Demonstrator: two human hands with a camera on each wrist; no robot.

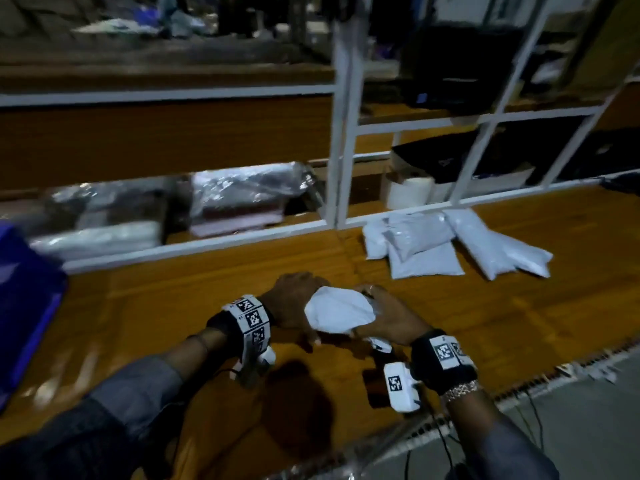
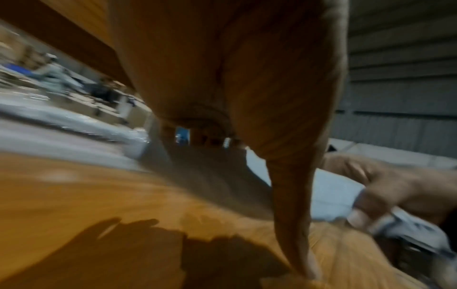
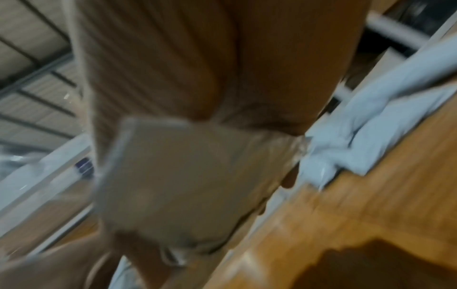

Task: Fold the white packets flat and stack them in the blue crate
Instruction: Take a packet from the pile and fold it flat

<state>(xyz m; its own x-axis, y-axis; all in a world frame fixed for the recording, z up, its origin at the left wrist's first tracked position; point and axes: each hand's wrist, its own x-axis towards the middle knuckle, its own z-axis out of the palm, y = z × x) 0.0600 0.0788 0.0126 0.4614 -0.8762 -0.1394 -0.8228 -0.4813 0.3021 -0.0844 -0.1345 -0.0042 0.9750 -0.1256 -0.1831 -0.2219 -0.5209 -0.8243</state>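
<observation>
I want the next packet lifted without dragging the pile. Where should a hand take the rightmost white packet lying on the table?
Probably by the near end of the rightmost packet, coming in from the right. That end lies bare on the table, clear of the packet pile, whereas its far end sits against the white frame.

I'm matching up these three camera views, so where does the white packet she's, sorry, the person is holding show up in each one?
Head: white packet low centre, held between left hand and right hand.
Left wrist: pale strip at right.
Right wrist: blurred, centre.
Shared landmark: orange-brown wooden table.
</observation>
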